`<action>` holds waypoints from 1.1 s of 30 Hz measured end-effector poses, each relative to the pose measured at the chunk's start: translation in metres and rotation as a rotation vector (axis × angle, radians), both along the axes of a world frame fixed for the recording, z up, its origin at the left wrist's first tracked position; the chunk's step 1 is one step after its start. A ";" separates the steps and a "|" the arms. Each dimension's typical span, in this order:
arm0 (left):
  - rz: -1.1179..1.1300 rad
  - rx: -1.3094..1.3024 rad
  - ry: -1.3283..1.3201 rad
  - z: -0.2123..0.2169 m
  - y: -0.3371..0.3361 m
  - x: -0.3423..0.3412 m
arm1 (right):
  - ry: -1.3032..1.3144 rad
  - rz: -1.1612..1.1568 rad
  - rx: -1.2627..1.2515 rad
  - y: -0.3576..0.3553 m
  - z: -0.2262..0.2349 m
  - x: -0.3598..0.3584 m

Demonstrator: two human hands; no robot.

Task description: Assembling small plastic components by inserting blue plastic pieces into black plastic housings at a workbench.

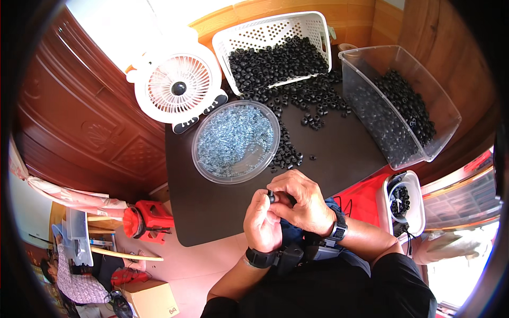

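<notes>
My left hand (pixel 262 225) is closed, pinching a small black cylindrical part (pixel 271 196) between thumb and fingertips, just in front of the table's near edge. Against it, my right hand (pixel 306 204) has its fingers curled and pressed together at the same part; what they hold, if anything, is hidden. Beyond the hands stands a round clear tub (pixel 200 163) of tiny bluish transparent pieces. A loose heap of similar black parts (pixel 289 153) lies to the tub's right.
At the back, a white perforated basket (pixel 273 24) holds many black parts. A clear bin (pixel 389 106) with more stands at right, a white fan (pixel 178 87) at left. By my right forearm is a white container (pixel 419 212). Another person (pixel 79 281) is at far lower left.
</notes>
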State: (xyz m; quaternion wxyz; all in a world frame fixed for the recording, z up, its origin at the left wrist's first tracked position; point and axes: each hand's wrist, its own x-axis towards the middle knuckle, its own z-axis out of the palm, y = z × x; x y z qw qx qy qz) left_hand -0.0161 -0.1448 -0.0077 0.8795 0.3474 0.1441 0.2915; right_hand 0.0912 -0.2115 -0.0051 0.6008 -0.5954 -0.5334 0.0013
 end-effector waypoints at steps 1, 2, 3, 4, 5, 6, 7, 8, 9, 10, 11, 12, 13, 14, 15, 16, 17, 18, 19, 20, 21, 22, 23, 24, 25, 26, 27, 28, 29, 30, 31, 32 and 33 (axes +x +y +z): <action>-0.017 0.006 -0.014 -0.002 0.000 0.000 | 0.001 -0.003 0.000 -0.001 -0.001 0.001; -0.035 0.012 -0.028 -0.002 0.001 0.001 | -0.021 0.005 -0.018 -0.002 -0.003 0.003; -0.038 0.012 -0.028 -0.001 0.000 0.001 | -0.044 0.012 -0.036 -0.003 -0.003 0.005; -0.037 0.016 -0.020 0.003 -0.001 0.002 | -0.044 0.009 -0.035 -0.004 -0.002 0.007; -0.035 0.019 -0.012 0.004 -0.002 0.002 | -0.071 0.028 -0.050 -0.005 0.001 0.010; -0.035 0.020 -0.012 0.004 -0.001 0.002 | -0.098 0.048 -0.065 -0.006 0.004 0.011; -0.045 0.049 -0.022 0.002 0.000 0.003 | -0.098 0.047 -0.063 -0.007 0.006 0.012; -0.055 0.078 -0.033 0.001 0.001 0.003 | -0.114 0.050 -0.067 -0.008 0.007 0.012; -0.055 0.080 -0.034 -0.001 0.001 0.003 | -0.129 0.052 -0.070 -0.008 0.009 0.012; -0.035 0.108 -0.037 -0.002 0.001 0.003 | -0.130 0.051 -0.069 -0.008 0.009 0.011; -0.016 0.137 -0.041 -0.003 0.001 0.004 | -0.119 0.043 -0.080 -0.008 0.010 0.010; -0.016 0.139 -0.043 -0.003 0.000 0.005 | -0.107 0.035 -0.092 -0.008 0.010 0.009; -0.005 0.151 -0.038 -0.002 -0.001 0.006 | -0.109 0.035 -0.090 -0.008 0.010 0.008; 0.006 0.163 -0.032 -0.002 -0.001 0.006 | -0.088 0.029 -0.092 -0.008 0.010 0.008; 0.005 0.164 -0.032 -0.001 -0.002 0.006 | -0.066 0.024 -0.094 -0.008 0.009 0.008; 0.004 0.165 -0.012 0.001 -0.002 0.007 | -0.066 0.023 -0.093 -0.008 0.008 0.009; 0.003 0.167 0.009 0.002 -0.003 0.006 | -0.063 0.042 -0.102 -0.008 0.008 0.011; 0.001 0.168 0.010 0.001 -0.002 0.006 | -0.059 0.061 -0.111 -0.008 0.008 0.012; -0.022 0.179 -0.021 0.000 0.000 0.005 | -0.058 0.059 -0.110 -0.008 0.009 0.012; -0.045 0.191 -0.054 -0.001 0.001 0.005 | -0.064 0.060 -0.106 -0.009 0.010 0.012; -0.046 0.192 -0.055 -0.001 0.000 0.005 | -0.069 0.061 -0.102 -0.010 0.011 0.012; -0.040 0.153 -0.067 0.000 -0.002 0.004 | -0.070 0.059 -0.101 -0.010 0.011 0.013; -0.034 0.114 -0.078 0.001 -0.002 0.003 | -0.066 0.063 -0.071 -0.010 0.010 0.014; -0.036 0.115 -0.078 -0.001 -0.002 0.001 | -0.062 0.067 -0.040 -0.010 0.010 0.015; -0.052 0.163 -0.059 -0.003 0.000 -0.001 | -0.063 0.065 -0.039 -0.011 0.011 0.016; -0.067 0.210 -0.038 -0.003 0.001 -0.003 | -0.058 0.085 -0.038 -0.011 0.012 0.017; -0.068 0.210 -0.037 -0.003 0.001 -0.004 | -0.052 0.104 -0.038 -0.012 0.013 0.017; -0.055 0.244 -0.006 -0.003 0.001 -0.004 | -0.051 0.104 -0.037 -0.012 0.013 0.017; -0.043 0.277 0.024 -0.003 0.002 -0.005 | -0.086 0.102 -0.037 -0.013 0.014 0.017; -0.044 0.277 0.024 -0.002 0.002 -0.005 | -0.120 0.101 -0.036 -0.013 0.014 0.017; -0.045 0.267 0.024 -0.002 0.002 -0.005 | -0.120 0.100 -0.036 -0.013 0.013 0.016; -0.043 0.257 0.023 -0.002 0.002 -0.006 | -0.141 0.091 -0.021 -0.013 0.012 0.015; -0.042 0.257 0.024 -0.003 0.003 -0.007 | -0.163 0.082 -0.006 -0.013 0.011 0.015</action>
